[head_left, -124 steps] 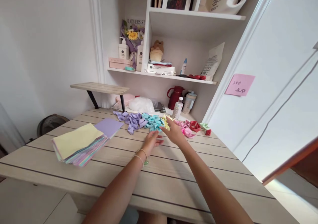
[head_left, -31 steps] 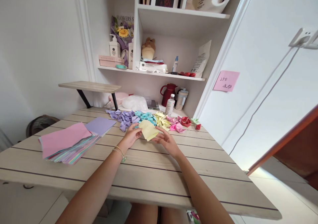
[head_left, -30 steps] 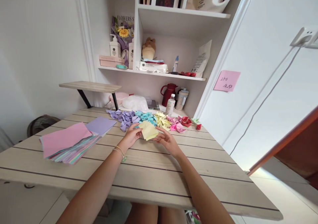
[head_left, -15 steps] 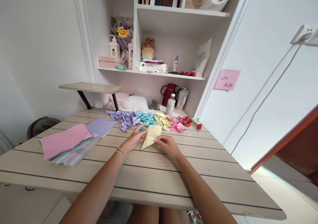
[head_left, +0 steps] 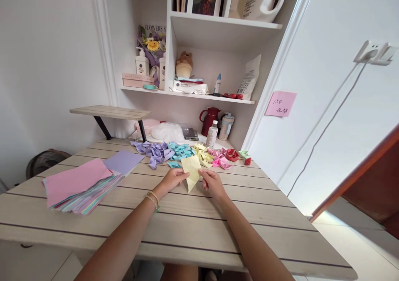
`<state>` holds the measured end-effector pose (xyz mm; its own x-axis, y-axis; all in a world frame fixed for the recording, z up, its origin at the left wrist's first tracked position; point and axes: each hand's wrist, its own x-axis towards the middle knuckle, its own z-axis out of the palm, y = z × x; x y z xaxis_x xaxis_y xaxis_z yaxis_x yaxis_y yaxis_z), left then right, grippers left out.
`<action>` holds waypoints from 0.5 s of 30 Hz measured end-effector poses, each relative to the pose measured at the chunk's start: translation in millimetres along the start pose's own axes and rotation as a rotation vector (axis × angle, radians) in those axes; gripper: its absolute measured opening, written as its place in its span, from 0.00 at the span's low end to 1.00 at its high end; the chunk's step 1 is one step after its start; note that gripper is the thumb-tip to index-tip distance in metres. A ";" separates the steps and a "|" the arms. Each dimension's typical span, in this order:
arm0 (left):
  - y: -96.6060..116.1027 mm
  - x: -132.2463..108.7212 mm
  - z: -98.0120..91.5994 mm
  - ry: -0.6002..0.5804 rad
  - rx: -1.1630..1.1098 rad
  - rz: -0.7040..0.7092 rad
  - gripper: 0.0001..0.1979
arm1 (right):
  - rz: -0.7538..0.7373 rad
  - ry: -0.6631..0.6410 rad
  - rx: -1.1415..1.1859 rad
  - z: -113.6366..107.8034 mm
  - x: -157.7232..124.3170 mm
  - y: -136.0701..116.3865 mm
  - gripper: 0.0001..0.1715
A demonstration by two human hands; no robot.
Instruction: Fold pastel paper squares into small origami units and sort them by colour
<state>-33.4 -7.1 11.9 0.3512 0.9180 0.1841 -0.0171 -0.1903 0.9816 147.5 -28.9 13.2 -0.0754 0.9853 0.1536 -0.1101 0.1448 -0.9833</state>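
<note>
My left hand (head_left: 171, 180) and right hand (head_left: 212, 182) pinch a half-folded sheet (head_left: 191, 171) mid-frame — folded pieces (head_left: 174, 151) lie finished above it, a thick stack (head_left: 81, 185) at left not yet folded.

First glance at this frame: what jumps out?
The left hand and right hand pinch a folded yellow paper in the table's middle. Behind it runs a row of folded paper pieces, purple through red. A stack of coloured sheets, pink on top, lies at the left.
</note>
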 end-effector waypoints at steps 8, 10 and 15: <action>6.0 -5.0 7.7 -0.003 -0.271 -0.081 0.20 | 0.090 -0.009 0.175 2.4 -2.3 -3.1 0.21; 5.8 -4.8 8.4 0.011 -0.302 -0.068 0.22 | 0.062 0.027 0.148 1.8 -0.6 -0.7 0.22; 10.3 -5.1 7.6 -0.004 -0.344 -0.082 0.22 | -0.016 0.088 0.108 1.4 0.9 3.2 0.25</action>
<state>-28.3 -16.4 20.6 0.3681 0.9239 0.1048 -0.3029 0.0126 0.9529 145.8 -27.7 10.3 0.0141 0.9877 0.1557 -0.2169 0.1551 -0.9638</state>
